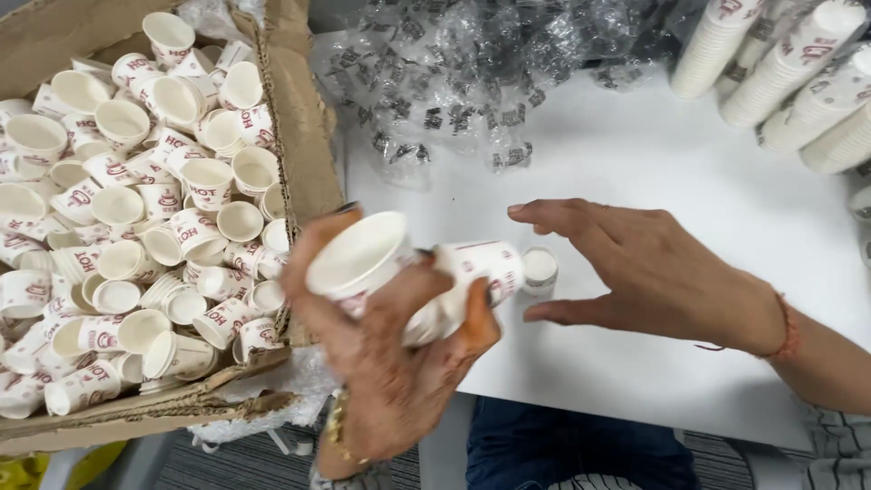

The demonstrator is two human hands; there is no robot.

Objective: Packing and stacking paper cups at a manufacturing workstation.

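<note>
- Head view: left hand (390,354) fingers (476,322) are clenched around a short nested stack of white paper cups (413,272) with red print, held on its side above the desk's near edge.
- Right hand (649,272) is released, fingers (553,216) spread, hovering just right of the stack, touching nothing.
- One small cup (541,269) lies on the white desk (635,372) between both hands.
- Cardboard box (304,136) of loose cups (136,209) sits at left.
- Crumpled clear plastic wrap (454,82) and tall cup stacks (798,73) lie farther back.
</note>
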